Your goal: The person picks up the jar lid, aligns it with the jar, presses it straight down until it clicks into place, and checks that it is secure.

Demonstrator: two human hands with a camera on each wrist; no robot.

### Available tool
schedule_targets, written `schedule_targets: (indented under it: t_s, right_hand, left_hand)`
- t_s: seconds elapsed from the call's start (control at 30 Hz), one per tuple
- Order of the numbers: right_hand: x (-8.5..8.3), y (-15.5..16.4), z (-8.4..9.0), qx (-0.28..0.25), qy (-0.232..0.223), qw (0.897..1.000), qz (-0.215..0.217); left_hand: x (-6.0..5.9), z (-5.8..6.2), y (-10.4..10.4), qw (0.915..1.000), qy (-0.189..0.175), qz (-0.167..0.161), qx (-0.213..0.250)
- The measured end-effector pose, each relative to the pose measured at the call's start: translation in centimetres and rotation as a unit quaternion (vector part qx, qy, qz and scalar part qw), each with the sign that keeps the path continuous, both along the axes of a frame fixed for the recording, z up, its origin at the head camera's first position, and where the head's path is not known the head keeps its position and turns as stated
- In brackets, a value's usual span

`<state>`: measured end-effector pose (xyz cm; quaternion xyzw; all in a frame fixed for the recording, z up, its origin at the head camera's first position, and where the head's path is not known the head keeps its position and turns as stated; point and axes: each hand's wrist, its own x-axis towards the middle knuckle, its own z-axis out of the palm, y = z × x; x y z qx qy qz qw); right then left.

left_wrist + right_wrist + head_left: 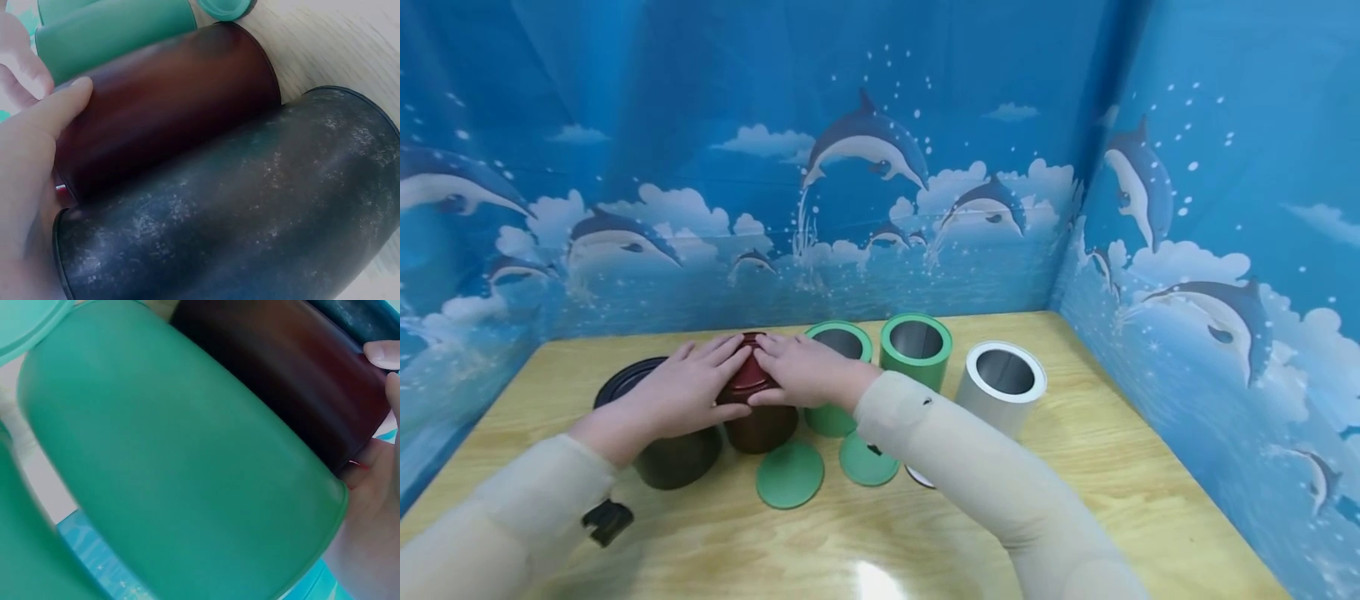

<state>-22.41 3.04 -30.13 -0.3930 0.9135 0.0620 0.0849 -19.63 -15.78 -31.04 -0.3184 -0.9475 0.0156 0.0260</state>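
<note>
**Operator:** I've got both hands on the dark red lid point(747, 372). My left hand point(688, 390) lies over its near-left side, my right hand point(801, 372) over its right side, fingers of both laid flat and pressing down, with the thumbs curled at the edge. The lid sits on top of the dark red canister point(763, 425), which stands directly under the grip.

**Observer:** What worries you?

**Operator:** Crowding. The black canister point(662, 442) touches the red one just left of my grip, and a green canister point(835, 375) stands hard against it on the right, under my right wrist. If I press unevenly, I judge the lid could seat crooked and jam, or the red canister could tip into a neighbour.

**Observer:** And your sleeves?

**Operator:** My right sleeve point(940, 442) hangs near the second green canister point(916, 348) and the white canister point(1000, 387), both open. A careless pull back could knock them over. The two green lids point(790, 475) lie loose just toward me from the grip and could be swept off the wooden table point(1120, 467).
</note>
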Motion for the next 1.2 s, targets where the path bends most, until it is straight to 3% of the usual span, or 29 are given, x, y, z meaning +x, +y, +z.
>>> schedule_targets:
  t_s: [0.23,0.47,0.67,0.83,1.2]
  right_hand:
    - [0.3,0.4,-0.2,0.001,-0.001,1.0,-0.002]
    - [0.3,0.0,0.0,0.01,-0.007,1.0,-0.002]
    - [0.2,-0.4,0.6,0.022,0.002,1.0,-0.007]
    - [-0.1,0.0,0.6,0.021,0.007,1.0,-0.019]
    - [0.5,0.1,0.5,0.053,0.037,0.998,-0.026]
  left_hand:
    - [0.5,-0.1,0.2,0.9998,0.011,-0.018,-0.004]
    - [-0.3,-0.1,1.0,0.9998,-0.004,-0.018,0.003]
    - [-0.8,0.7,1.2,0.9993,-0.003,-0.028,0.024]
    - [-1.1,0.9,1.4,0.9995,-0.024,-0.012,0.018]
    - [-0.2,0.2,0.3,0.9999,0.006,-0.01,-0.002]
